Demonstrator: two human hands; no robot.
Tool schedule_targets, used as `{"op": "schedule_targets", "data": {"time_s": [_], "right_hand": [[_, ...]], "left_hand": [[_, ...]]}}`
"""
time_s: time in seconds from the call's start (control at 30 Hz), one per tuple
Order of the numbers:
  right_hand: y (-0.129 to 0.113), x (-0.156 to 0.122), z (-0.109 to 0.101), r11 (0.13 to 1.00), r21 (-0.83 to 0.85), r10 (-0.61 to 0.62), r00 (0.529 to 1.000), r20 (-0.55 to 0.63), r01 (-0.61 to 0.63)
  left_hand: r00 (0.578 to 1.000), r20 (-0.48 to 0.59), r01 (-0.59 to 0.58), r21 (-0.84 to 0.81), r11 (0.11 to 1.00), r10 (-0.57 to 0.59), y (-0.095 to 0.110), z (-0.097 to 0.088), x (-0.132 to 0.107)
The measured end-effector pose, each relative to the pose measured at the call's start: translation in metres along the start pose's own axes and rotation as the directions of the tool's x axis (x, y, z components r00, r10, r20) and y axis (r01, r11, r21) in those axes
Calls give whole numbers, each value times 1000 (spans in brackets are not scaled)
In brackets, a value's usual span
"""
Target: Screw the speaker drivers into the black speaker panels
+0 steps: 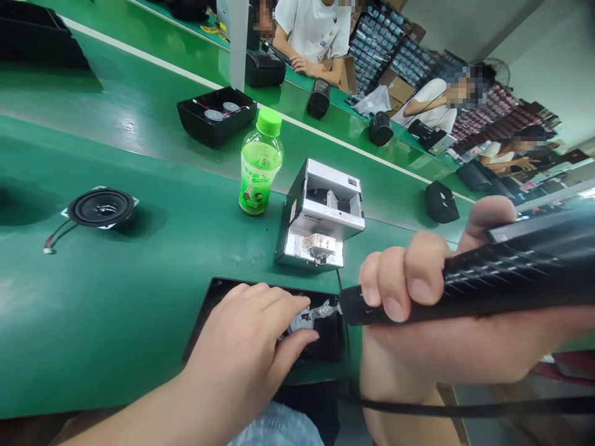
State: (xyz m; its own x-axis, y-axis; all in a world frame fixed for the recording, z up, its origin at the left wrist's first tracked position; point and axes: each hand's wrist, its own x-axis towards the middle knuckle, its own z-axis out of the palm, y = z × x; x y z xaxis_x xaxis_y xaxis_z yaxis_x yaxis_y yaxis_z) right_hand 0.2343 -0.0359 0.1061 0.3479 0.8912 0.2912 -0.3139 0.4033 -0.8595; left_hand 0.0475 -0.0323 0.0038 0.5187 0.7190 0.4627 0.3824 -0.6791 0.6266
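Observation:
My right hand (pixel 418 310) is wrapped round a black electric screwdriver (pixel 506 272), held almost level with its tip pointing left. Clear, crumpled wrapping covers the bit near the tip. My left hand (pixel 255 334) lies over a black speaker housing panel (pixel 332 344) at the table's near edge. Between its thumb and forefinger shows a round silver speaker back (pixel 302 322), mostly covered by the fingers. The screwdriver's tip meets the area beside this silver part; the exact contact point is hidden.
A screw feeder (pixel 320 217) stands just beyond the panel, beside a green-capped bottle (pixel 261 164). A loose speaker (pixel 101 207) with a wire lies left. Behind, a black housing (pixel 216 114) sits on the green conveyor (pixel 153 80). Co-workers sit across. A black cable (pixel 441 409) crosses low right.

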Motion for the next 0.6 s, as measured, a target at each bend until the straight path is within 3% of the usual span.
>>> {"op": "schedule_targets", "data": {"time_s": [0.2,0.3,0.43,0.53,0.6], "right_hand": [[-11,-26,-7,997,6,-83,996,27,83],[-17,-39,-11,993,10,-121,992,-25,121],[-21,-51,-11,992,46,-117,989,-93,121],[-22,-53,-9,991,57,-116,992,-49,119],[-22,-53,-7,990,-55,-127,992,11,128]], "left_hand": [[997,-80,-30,-131,991,20,4,-2,-6],[994,-61,75,-264,962,-94,8,-8,-11],[936,120,347,-474,810,-331,14,-16,-14],[863,262,502,-543,673,-433,17,-19,-18],[813,344,578,-573,581,-469,18,-19,-21]]}}
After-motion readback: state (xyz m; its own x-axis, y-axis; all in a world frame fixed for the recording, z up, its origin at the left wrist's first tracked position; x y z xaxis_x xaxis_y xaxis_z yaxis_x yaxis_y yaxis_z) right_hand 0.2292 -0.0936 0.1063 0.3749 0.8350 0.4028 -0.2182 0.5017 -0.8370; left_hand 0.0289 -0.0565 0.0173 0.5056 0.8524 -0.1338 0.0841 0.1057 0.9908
